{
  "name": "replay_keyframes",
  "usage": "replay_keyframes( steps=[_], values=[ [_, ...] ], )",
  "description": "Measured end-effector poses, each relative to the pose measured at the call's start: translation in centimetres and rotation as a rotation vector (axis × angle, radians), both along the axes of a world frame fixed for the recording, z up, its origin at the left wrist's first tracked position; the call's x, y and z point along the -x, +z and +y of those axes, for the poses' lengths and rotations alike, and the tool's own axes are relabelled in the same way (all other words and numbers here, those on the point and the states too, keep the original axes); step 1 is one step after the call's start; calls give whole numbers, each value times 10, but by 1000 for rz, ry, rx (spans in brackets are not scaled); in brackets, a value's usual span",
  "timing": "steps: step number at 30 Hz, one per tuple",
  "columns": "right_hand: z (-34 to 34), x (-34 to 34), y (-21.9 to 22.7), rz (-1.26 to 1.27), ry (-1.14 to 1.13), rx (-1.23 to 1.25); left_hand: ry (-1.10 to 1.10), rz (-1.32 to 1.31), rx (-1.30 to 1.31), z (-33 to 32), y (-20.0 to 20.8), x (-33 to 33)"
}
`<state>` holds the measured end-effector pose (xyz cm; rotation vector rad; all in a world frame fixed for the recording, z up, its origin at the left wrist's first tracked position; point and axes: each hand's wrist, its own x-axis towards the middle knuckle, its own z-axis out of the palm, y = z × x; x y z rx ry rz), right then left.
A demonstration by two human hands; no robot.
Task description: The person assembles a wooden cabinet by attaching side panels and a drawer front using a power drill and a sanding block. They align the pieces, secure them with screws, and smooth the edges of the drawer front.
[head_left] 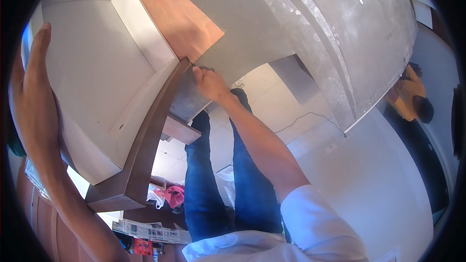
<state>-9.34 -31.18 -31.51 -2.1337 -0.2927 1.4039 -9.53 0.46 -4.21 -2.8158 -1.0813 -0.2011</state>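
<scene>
- Left hand [35, 116]: thumb spread, against drawer's [97, 58] left side.
- Right hand [211, 83]: curled at drawer's far end.
- Cannot tell either grip.
- Orange board [177, 17] beside drawer.

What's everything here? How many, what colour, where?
Drawer: one, white, brown front, left
Board: one, tan, top
Panelling: count unclear, grey, upper right
Cable: one, dark, right of centre
Bundle: one, pink, lower left of centre
Newspaper: count unclear, pale, lower left
Another person: one, clothing unclear, far right
Trousers: one pair, blue, lower centre
Shirt: one, pale, bottom
Left grip: one, bare, at drawer's side
Right grip: one, bare, by drawer's front
</scene>
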Motion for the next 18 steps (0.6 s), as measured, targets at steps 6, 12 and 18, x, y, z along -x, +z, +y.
replay_keyframes(
  steps=[6,12,18],
  values=[
    [-2,-1,5,192,-18,71,38,39,40,7,-1,2],
    [-5,4,13,167,0,90,-18,-98,19,5,1,-13],
    [-14,7,15,132,-2,118,-1,-106,-18,-7,2,-23]
  ],
)
